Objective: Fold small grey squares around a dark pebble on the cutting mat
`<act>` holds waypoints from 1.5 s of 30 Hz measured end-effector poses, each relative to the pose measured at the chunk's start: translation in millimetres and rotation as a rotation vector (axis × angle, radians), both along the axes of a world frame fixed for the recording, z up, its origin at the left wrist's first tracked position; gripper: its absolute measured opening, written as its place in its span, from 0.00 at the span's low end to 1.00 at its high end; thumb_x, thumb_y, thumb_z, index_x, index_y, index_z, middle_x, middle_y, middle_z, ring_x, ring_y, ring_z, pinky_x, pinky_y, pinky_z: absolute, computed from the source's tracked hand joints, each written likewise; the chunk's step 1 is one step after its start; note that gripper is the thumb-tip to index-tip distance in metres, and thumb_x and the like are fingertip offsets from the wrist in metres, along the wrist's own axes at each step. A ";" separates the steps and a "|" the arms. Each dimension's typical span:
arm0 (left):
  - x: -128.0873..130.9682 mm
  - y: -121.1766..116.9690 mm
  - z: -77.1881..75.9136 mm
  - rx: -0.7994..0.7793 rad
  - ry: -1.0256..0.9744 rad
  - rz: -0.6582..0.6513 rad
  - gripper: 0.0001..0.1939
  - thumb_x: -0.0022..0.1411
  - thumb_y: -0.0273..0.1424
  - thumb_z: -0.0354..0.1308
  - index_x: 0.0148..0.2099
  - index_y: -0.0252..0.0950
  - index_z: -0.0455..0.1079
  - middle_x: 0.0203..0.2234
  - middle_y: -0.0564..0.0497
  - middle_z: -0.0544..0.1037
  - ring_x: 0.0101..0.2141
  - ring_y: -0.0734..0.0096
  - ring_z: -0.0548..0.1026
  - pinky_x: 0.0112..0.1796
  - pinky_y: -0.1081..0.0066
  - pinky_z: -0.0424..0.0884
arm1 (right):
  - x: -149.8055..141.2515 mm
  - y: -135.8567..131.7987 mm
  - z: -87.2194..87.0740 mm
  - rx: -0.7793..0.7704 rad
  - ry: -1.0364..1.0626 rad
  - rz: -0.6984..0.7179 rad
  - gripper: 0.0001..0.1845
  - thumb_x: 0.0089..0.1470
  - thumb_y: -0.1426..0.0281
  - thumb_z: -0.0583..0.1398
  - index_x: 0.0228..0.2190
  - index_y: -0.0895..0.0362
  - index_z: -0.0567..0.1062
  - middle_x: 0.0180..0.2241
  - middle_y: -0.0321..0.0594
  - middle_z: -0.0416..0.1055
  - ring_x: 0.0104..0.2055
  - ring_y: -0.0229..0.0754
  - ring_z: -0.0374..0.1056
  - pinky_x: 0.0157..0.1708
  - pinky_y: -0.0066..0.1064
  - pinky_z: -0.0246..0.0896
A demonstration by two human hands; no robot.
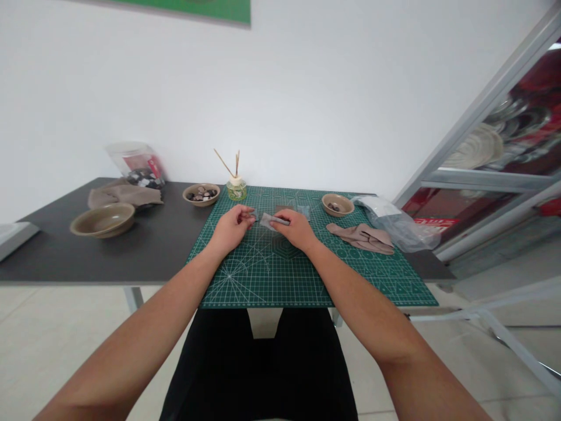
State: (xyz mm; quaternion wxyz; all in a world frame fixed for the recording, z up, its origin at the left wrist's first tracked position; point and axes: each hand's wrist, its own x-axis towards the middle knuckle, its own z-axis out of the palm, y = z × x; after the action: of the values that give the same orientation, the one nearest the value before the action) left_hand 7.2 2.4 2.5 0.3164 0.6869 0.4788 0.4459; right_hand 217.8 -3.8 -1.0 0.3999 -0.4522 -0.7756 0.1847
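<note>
My left hand [234,228] is closed over the cutting mat, its thumb and fingers pinched together. Something small and greyish shows at those fingertips, too blurred to name. To its right, my right hand [294,227] grips a flat grey piece [266,221], perhaps cloth or paper, whose free end points toward the left hand. A small gap separates the two hands. Beneath both lies a green cutting mat [236,280] with a printed grid. Behind the right hand, a brown flat piece [284,208] and a clear plastic packet [304,211] are partly hidden.
A bowl of stones [201,195] and a reed diffuser [236,188] stand behind left. Rightward are a bowl with a few stones [337,204], a brown cloth [363,238] and a plastic bag [401,225]. Far left are a large bowl [103,221], another cloth [123,195] and a jar [135,159].
</note>
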 end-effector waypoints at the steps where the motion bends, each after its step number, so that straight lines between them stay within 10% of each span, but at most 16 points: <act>1: 0.4 -1.1 1.6 -0.020 0.006 0.016 0.09 0.56 0.33 0.59 0.40 0.36 0.71 0.26 0.54 0.75 0.28 0.70 0.74 0.34 0.69 0.71 | -0.1 -0.7 0.3 0.027 0.008 -0.014 0.06 0.56 0.68 0.63 0.34 0.56 0.79 0.33 0.38 0.75 0.37 0.39 0.69 0.39 0.31 0.60; 16: 4.1 -7.8 4.9 -0.188 -0.141 -0.101 0.07 0.49 0.30 0.62 0.32 0.37 0.68 0.22 0.56 0.78 0.26 0.68 0.79 0.33 0.67 0.77 | -17.8 -11.5 3.8 0.256 -0.376 0.195 0.26 0.65 0.75 0.50 0.62 0.53 0.64 0.62 0.43 0.64 0.55 0.43 0.67 0.56 0.41 0.60; 45: 5.6 -8.2 4.9 -0.200 -0.308 -0.131 0.11 0.47 0.28 0.64 0.32 0.36 0.65 0.22 0.55 0.78 0.26 0.69 0.80 0.35 0.66 0.79 | -21.8 -20.9 9.0 0.279 -0.512 0.066 0.27 0.64 0.73 0.49 0.63 0.53 0.63 0.63 0.40 0.63 0.55 0.46 0.68 0.53 0.41 0.60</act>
State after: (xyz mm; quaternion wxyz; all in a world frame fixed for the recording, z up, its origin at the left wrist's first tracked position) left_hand 12.8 -5.8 7.4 0.4808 0.6055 0.4208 0.4744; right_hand 196.0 -24.6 8.0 0.2431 -0.3991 -0.8835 -0.0310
